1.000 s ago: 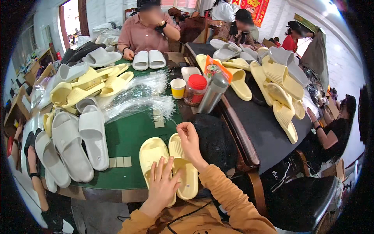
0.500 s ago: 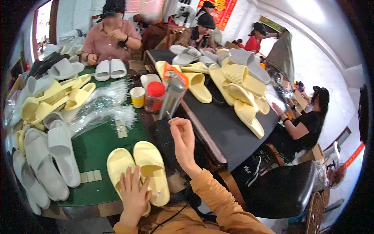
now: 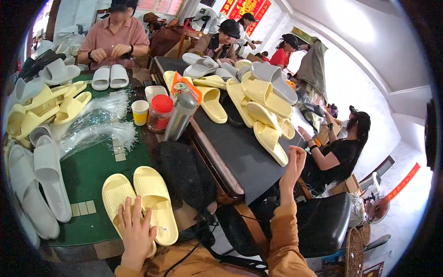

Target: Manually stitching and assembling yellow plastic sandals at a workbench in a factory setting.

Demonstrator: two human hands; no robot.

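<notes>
A pair of pale yellow slippers lies at the table's near edge, the left slipper (image 3: 115, 188) beside the right slipper (image 3: 162, 207). My left hand (image 3: 134, 231) rests on the left slipper, fingers spread and stretched out, fingertips reaching toward the right one. A small mark shows on the right slipper's insole near the heel. Raised off to the right, apart from the slippers, my right hand (image 3: 290, 175) has thumb and fingers pinched together. A thin pale sliver seems to stick up at its fingertips, too fine to name.
Grey slippers (image 3: 50, 173) and yellow slippers (image 3: 71, 108) crowd the left; clear plastic fasteners (image 3: 99, 124) lie on the green mat (image 3: 92, 171). A steel flask (image 3: 180, 117), red-lidded jar (image 3: 160, 113) and paper cup (image 3: 140, 112) stand ahead. More slippers (image 3: 267, 94) fill the dark table. Co-workers sit around.
My right hand has swung up and away to the right, still pinched. My left hand stays on the slippers. The whole view has shifted; the co-worker opposite has brought both hands together.
</notes>
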